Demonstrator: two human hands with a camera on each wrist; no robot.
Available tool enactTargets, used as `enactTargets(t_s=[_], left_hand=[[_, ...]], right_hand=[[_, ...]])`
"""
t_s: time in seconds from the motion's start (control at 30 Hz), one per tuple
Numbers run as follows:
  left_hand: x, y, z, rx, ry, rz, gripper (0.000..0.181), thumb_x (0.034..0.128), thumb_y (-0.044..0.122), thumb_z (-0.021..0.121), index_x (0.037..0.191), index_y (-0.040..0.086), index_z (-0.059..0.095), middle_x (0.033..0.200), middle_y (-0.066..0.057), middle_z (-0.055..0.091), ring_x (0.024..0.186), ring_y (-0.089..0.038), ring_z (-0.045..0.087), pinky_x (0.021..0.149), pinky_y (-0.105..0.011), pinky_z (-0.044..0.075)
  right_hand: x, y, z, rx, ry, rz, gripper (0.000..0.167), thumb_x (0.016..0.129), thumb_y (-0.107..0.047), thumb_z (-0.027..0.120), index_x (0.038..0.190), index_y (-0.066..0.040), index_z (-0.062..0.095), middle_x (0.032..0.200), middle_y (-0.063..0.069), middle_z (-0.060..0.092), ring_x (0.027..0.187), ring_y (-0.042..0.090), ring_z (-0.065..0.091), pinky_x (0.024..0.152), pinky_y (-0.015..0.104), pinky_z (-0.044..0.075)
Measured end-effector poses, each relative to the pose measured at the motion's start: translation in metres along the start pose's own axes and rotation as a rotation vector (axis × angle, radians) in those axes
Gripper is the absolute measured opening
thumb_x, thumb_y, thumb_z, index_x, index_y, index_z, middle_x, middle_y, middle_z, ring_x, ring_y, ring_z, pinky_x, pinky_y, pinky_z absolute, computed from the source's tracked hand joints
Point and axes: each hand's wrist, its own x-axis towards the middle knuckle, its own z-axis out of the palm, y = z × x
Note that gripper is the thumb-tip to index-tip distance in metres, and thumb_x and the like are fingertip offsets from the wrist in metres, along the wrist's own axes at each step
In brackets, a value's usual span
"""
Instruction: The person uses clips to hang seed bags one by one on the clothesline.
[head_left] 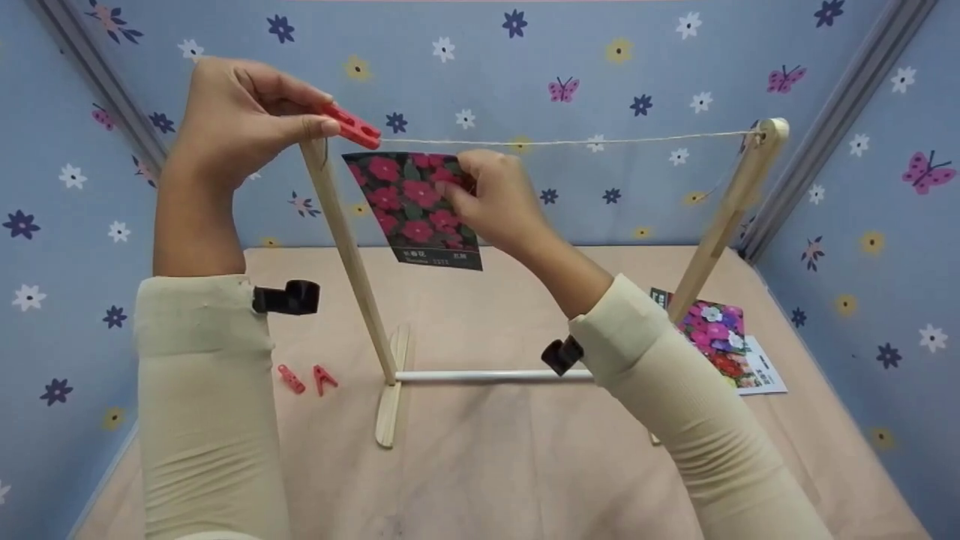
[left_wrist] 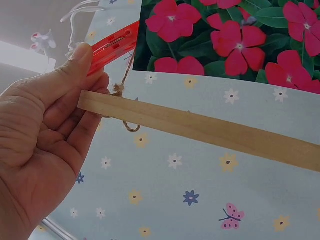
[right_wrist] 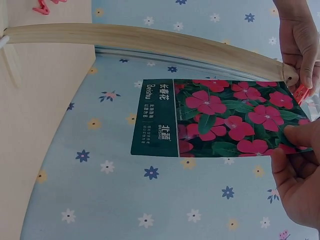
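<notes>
The left hand [head_left: 232, 120] pinches a red clothespin [head_left: 356, 127] at the left end of the string [head_left: 570, 142]; in the left wrist view the clothespin [left_wrist: 114, 47] lies between thumb and fingers, by the packet's corner. The right hand [head_left: 502, 199] pinches the upper right edge of a packet with pink flowers [head_left: 416, 199], held just below the string. In the right wrist view, thumb and fingers of the right hand [right_wrist: 300, 175] grip the packet [right_wrist: 220, 120] near its top. Whether the clothespin's jaws touch the packet I cannot tell.
The string runs between a left wooden post [head_left: 349, 262] and a right wooden post [head_left: 727, 217], joined low down by a white rod [head_left: 487, 376]. Two red clothespins [head_left: 291, 379] lie on the table at left. More flower packets [head_left: 716, 330] lie behind the right post.
</notes>
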Motion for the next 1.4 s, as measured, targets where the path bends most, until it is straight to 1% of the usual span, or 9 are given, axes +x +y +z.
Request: enactTargets(t_s=[0.17, 0.4, 0.63, 0.8, 0.9, 1.03, 1.17, 1.27, 1.4], left_hand=[[-0.001, -0.001, -0.001, -0.001, -0.010, 0.015, 0.028, 0.0795, 0.020, 0.080, 0.102, 0.002, 0.076, 0.094, 0.000, 0.073, 0.085, -0.008, 0.069, 0.085, -0.018, 0.052], [-0.001, 0.000, -0.004, -0.003, -0.040, 0.011, 0.029, 0.0794, 0.018, 0.080, 0.103, 0.001, 0.076, 0.092, 0.001, 0.073, 0.085, -0.011, 0.069, 0.083, -0.017, 0.052], [0.000, 0.001, -0.004, 0.007, -0.053, 0.001, 0.029, 0.0797, 0.020, 0.079, 0.102, 0.001, 0.076, 0.090, 0.002, 0.072, 0.083, -0.015, 0.068, 0.082, -0.016, 0.052], [0.001, 0.002, -0.004, 0.009, -0.056, 0.000, 0.029, 0.0794, 0.021, 0.080, 0.101, 0.001, 0.076, 0.090, 0.001, 0.072, 0.083, -0.015, 0.067, 0.082, -0.016, 0.052], [0.002, 0.003, -0.003, 0.016, -0.059, 0.003, 0.030, 0.0793, 0.022, 0.079, 0.102, 0.002, 0.076, 0.091, 0.001, 0.073, 0.085, -0.015, 0.067, 0.083, -0.017, 0.052], [0.003, 0.003, -0.001, 0.032, -0.070, 0.019, 0.030, 0.0802, 0.022, 0.079, 0.102, 0.002, 0.076, 0.093, 0.001, 0.073, 0.086, -0.013, 0.067, 0.084, -0.018, 0.052], [0.004, 0.004, 0.000, 0.039, -0.084, 0.034, 0.028, 0.0811, 0.021, 0.078, 0.102, 0.002, 0.076, 0.093, 0.000, 0.074, 0.086, -0.012, 0.068, 0.085, -0.018, 0.052], [0.004, 0.004, 0.002, 0.041, -0.090, 0.042, 0.028, 0.0810, 0.020, 0.078, 0.101, 0.001, 0.076, 0.092, 0.001, 0.074, 0.084, -0.012, 0.068, 0.084, -0.018, 0.052], [0.004, 0.004, 0.002, 0.043, -0.092, 0.049, 0.028, 0.0807, 0.020, 0.079, 0.100, 0.001, 0.076, 0.090, 0.001, 0.074, 0.082, -0.012, 0.068, 0.082, -0.018, 0.053]], right_hand=[[0.000, -0.001, 0.002, -0.012, 0.001, 0.025, 0.019, 0.094, -0.014, 0.066, 0.084, 0.002, 0.066, 0.078, 0.011, 0.064, 0.064, 0.015, 0.051, 0.054, 0.020, 0.036], [0.000, 0.001, 0.004, -0.043, -0.003, 0.026, 0.020, 0.095, -0.014, 0.065, 0.081, 0.001, 0.063, 0.075, 0.011, 0.062, 0.063, 0.014, 0.045, 0.053, 0.022, 0.033], [0.001, -0.001, 0.007, -0.059, 0.003, 0.027, 0.020, 0.095, -0.015, 0.065, 0.085, 0.002, 0.065, 0.081, 0.012, 0.065, 0.067, 0.016, 0.051, 0.056, 0.021, 0.036], [0.003, -0.005, 0.013, -0.090, -0.014, 0.025, 0.020, 0.096, -0.016, 0.063, 0.085, 0.002, 0.064, 0.083, 0.012, 0.065, 0.069, 0.016, 0.050, 0.057, 0.022, 0.037], [0.004, -0.006, 0.016, -0.086, -0.011, 0.035, 0.021, 0.096, -0.016, 0.063, 0.085, 0.001, 0.063, 0.082, 0.012, 0.065, 0.068, 0.016, 0.049, 0.058, 0.022, 0.037], [0.005, -0.007, 0.018, -0.060, 0.003, 0.046, 0.020, 0.096, -0.016, 0.064, 0.086, 0.001, 0.064, 0.084, 0.012, 0.065, 0.070, 0.016, 0.052, 0.059, 0.022, 0.041], [0.006, -0.008, 0.018, -0.035, 0.009, 0.059, 0.018, 0.097, -0.016, 0.063, 0.091, 0.001, 0.066, 0.088, 0.011, 0.067, 0.075, 0.015, 0.057, 0.065, 0.020, 0.049], [0.007, -0.009, 0.018, -0.045, 0.009, 0.044, 0.018, 0.097, -0.015, 0.062, 0.089, 0.001, 0.065, 0.086, 0.011, 0.066, 0.074, 0.015, 0.054, 0.064, 0.021, 0.046], [0.007, -0.010, 0.018, -0.060, 0.009, 0.036, 0.018, 0.097, -0.013, 0.060, 0.087, 0.001, 0.064, 0.083, 0.011, 0.063, 0.072, 0.014, 0.047, 0.060, 0.022, 0.038]])
